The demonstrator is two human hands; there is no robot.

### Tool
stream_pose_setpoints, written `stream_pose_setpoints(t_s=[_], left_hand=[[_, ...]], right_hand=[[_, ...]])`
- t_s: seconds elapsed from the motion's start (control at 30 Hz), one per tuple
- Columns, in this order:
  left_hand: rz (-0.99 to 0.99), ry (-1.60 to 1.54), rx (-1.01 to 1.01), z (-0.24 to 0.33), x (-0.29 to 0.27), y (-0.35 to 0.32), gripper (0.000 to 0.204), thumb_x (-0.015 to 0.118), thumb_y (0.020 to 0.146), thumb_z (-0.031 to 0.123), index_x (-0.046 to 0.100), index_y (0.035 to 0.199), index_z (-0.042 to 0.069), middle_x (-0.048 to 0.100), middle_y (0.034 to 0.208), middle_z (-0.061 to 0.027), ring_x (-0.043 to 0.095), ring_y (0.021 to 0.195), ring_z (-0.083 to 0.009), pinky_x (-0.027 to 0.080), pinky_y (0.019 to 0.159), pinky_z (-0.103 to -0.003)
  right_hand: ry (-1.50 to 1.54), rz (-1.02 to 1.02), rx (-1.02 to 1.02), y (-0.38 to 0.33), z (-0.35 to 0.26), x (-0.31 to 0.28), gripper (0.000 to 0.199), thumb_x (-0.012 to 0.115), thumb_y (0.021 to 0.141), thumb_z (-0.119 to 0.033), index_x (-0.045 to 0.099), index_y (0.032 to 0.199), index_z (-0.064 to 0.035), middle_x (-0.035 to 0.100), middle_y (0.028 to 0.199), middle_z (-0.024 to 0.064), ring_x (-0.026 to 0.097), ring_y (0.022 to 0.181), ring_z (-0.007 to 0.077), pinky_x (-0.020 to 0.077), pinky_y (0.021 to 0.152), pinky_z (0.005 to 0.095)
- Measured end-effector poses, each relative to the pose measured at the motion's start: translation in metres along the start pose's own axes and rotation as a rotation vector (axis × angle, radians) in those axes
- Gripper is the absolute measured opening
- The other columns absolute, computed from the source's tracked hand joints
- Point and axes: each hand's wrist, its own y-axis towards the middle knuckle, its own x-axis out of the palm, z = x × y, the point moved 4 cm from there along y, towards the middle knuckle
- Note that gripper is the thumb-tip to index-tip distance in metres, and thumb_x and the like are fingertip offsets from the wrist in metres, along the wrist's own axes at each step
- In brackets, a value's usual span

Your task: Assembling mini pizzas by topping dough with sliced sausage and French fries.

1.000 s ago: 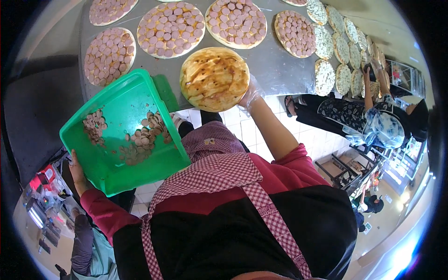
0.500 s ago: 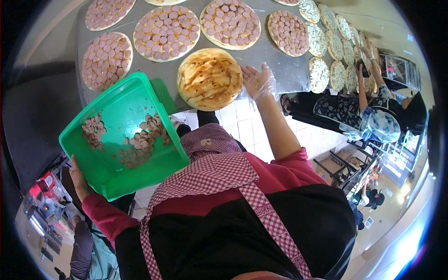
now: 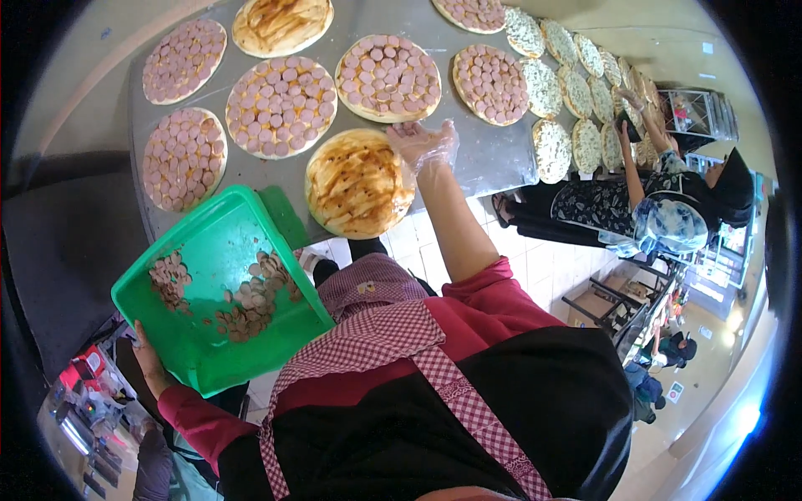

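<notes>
Both hands are at work at the near side of a grey desk (image 3: 501, 154). Left hand (image 3: 149, 361) is curled around the outer side of a green tub (image 3: 180, 351), gripping it just off the desk's near left edge; whether the tub also rests on the desk, I cannot tell. Loose brown sausage slices (image 3: 255, 301) lie inside in two heaps, a small one on the left and a larger one on the right.

Right hand (image 3: 426, 149), in a clear plastic glove, is open, palm up, fingers loosely spread and holding nothing visible. It hovers at the right edge of a sauce-smeared dough round (image 3: 359, 184), its fingertips close to a sausage-topped round (image 3: 388, 78) beyond; contact with either is unclear. The sauced round sits at the desk's near edge, bare of slices, right of the tub. Another sauced round (image 3: 282, 25) lies at the far side among more sausage-covered ones. Pale-topped rounds (image 3: 551, 150) stand in rows to the right, where a co-worker (image 3: 668, 200) holds a dark object (image 3: 628, 127).
</notes>
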Motion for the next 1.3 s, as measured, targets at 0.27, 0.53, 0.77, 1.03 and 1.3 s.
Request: stream_pose_setpoints(t_s=[0.27, 0.53, 0.77, 1.03, 1.3], left_hand=[[0.017, -0.026, -0.048, -0.003, 0.003, -0.002, 0.058, 0.048, 0.087, 0.048, 0.054, 0.111, -0.004, 0.06, 0.098, -0.0071, 0.057, 0.081, -0.0162, 0.046, 0.07, -0.029], [0.006, -0.108, 0.01, 0.009, 0.008, -0.012, 0.055, 0.049, 0.087, 0.048, 0.055, 0.109, -0.002, 0.06, 0.097, -0.0064, 0.057, 0.082, -0.0159, 0.046, 0.07, -0.03], [0.024, -0.112, -0.069, -0.01, -0.007, -0.01, 0.057, 0.048, 0.087, 0.049, 0.053, 0.112, -0.002, 0.058, 0.102, -0.0085, 0.057, 0.086, -0.0175, 0.046, 0.074, -0.031], [0.03, -0.019, -0.072, 0.003, 0.003, -0.015, 0.066, 0.048, 0.085, 0.054, 0.053, 0.113, -0.005, 0.059, 0.103, -0.0116, 0.058, 0.087, -0.0182, 0.047, 0.072, -0.031], [0.043, 0.246, -0.023, -0.019, -0.021, -0.003, 0.065, 0.048, 0.085, 0.054, 0.055, 0.111, -0.005, 0.06, 0.1, -0.0085, 0.057, 0.086, -0.0171, 0.046, 0.072, -0.03]], right_hand=[[0.073, -0.499, -0.013, 0.025, 0.015, 0.021, 0.051, 0.02, 0.092, -0.034, 0.025, 0.136, -0.0082, 0.022, 0.142, 0.014, 0.026, 0.128, 0.0328, 0.0243, 0.103, 0.0534], [0.008, -0.706, -0.046, 0.07, -0.005, 0.054, 0.049, 0.026, 0.09, -0.03, 0.031, 0.134, -0.0096, 0.028, 0.14, 0.012, 0.029, 0.127, 0.0312, 0.0241, 0.103, 0.0538], [0.005, -0.69, -0.106, 0.124, -0.018, 0.124, 0.05, 0.02, 0.09, -0.029, 0.033, 0.134, -0.009, 0.029, 0.141, 0.0093, 0.028, 0.129, 0.0297, 0.0218, 0.104, 0.0531], [-0.009, -0.537, -0.234, 0.176, -0.038, 0.147, 0.047, 0.022, 0.092, -0.026, 0.032, 0.133, -0.0045, 0.03, 0.139, 0.0134, 0.03, 0.128, 0.0298, 0.0262, 0.104, 0.05], [-0.971, -0.144, -0.473, 0.032, -0.075, 0.038, 0.048, 0.034, 0.091, -0.036, 0.04, 0.123, -0.0012, 0.047, 0.117, 0.0157, 0.046, 0.107, 0.0259, 0.0359, 0.091, 0.0409]])
